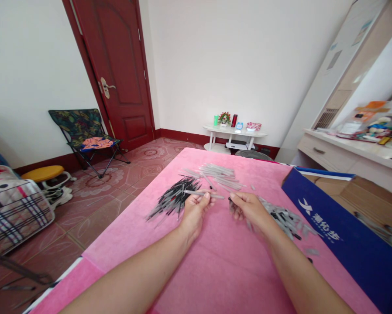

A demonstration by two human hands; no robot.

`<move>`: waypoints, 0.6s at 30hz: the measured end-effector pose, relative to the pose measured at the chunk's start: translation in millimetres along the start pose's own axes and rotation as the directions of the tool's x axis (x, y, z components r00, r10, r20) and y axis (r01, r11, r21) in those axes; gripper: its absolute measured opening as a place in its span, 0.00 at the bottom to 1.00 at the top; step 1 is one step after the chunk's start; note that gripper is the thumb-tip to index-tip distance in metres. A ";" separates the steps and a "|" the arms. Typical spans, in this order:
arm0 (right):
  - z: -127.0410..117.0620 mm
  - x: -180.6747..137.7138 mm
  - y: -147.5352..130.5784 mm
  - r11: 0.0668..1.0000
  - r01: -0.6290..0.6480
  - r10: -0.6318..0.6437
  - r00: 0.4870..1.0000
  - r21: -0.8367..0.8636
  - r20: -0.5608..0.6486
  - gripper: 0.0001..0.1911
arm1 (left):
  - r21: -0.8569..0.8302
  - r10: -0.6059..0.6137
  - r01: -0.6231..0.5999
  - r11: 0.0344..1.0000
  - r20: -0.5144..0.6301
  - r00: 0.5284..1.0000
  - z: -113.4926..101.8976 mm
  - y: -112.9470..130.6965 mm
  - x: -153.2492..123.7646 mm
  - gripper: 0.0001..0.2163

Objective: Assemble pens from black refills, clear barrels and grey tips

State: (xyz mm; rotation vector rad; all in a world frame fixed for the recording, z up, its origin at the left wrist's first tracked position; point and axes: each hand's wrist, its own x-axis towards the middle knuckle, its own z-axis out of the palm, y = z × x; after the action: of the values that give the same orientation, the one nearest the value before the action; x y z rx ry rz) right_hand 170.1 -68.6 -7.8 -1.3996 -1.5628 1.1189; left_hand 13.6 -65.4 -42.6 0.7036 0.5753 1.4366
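Observation:
My left hand (pixel 197 209) is closed around a pen (pixel 217 196) with a pale, see-through barrel, held level above the pink cloth. My right hand (pixel 246 207), closed in a pinch, has a small black piece (pixel 229 199) at its fingertips, a short gap from the pen's right end. Whether this is a cap or an end plug is too small to tell. Left of my left hand lies a heap of thin dark pen refills (pixel 171 198). Pale pen barrels (pixel 220 172) lie beyond both hands. Clear and black short pen parts (pixel 284 218) are heaped beside my right forearm.
A blue cardboard box (pixel 333 226) stands open along the table's right side, with more pen parts inside. Pink cloth (pixel 215 270) covers the table. Beyond are a folding chair (pixel 87 135), a low white stand (pixel 235 131) and a drawer cabinet (pixel 346 152).

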 end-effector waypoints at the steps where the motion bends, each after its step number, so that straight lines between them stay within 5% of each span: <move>1: -2.0 -0.9 0.1 0.999 -0.045 0.045 0.999 0.021 -0.018 0.16 | -0.001 0.006 -0.006 1.000 -0.013 1.000 -0.7 0.2 0.9 0.11; 6: -8.6 -8.7 1.4 0.953 -0.185 0.159 0.979 0.240 0.126 0.06 | 0.101 0.074 -0.068 0.993 -0.063 0.995 -2.9 1.2 4.0 0.12; 10: -5.5 -12.5 3.4 0.897 -0.235 0.136 0.952 0.373 0.273 0.14 | 0.315 0.212 -0.204 0.927 0.008 0.977 0.6 5.7 2.9 0.11; 18: -2.4 -10.0 10.7 0.950 -0.185 0.097 0.941 0.253 0.324 0.13 | 0.470 0.289 -0.310 0.827 0.117 0.950 0.0 6.1 2.8 0.08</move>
State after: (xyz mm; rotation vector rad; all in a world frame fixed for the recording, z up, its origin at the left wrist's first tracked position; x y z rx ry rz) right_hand 177.3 -78.0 -16.8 -1.2022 -1.4541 1.6445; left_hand 9.6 -62.6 -37.9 1.2672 0.8347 1.5767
